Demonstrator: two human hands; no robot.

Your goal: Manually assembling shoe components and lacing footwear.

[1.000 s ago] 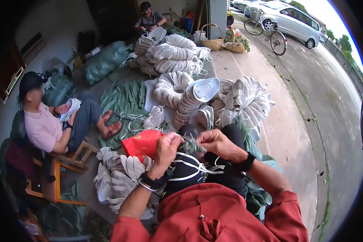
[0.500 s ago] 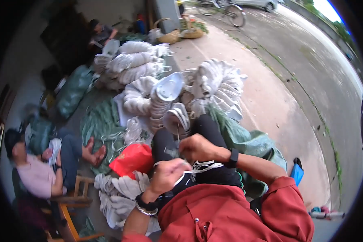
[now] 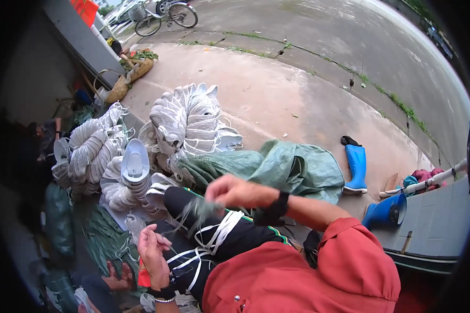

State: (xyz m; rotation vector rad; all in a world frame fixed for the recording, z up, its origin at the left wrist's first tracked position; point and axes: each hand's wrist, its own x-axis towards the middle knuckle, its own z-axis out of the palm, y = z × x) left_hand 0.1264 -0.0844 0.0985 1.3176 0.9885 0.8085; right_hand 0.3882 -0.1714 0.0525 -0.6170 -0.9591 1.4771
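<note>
My right hand (image 3: 231, 191) is raised over my black-clad thigh, its fingers closed on a wispy, translucent tuft of greenish strands (image 3: 202, 209), blurred by motion. My left hand (image 3: 152, 256) is held apart, palm turned inward over the other leg, its fingers loosely bent with nothing visible in them. White laces (image 3: 222, 232) lie across my thighs between the two hands. Just beyond my knees stands a nested stack of white shoes (image 3: 136, 163). A large bundle of white shoes (image 3: 185, 122) sits farther off, next to a green woven sack (image 3: 297, 169).
More white shoe bundles (image 3: 96, 146) are piled at the left. Blue rubber boots (image 3: 356, 166) stand at the right, near a grey panel (image 3: 433, 224). Baskets (image 3: 117, 89) and a bicycle (image 3: 167, 18) are at the back. Another person's bare feet (image 3: 121, 276) show at lower left.
The view has swung to the right, bringing the boots in and most of the seated person out. My hands, close together before, have moved apart; the right carries the greenish strands.
</note>
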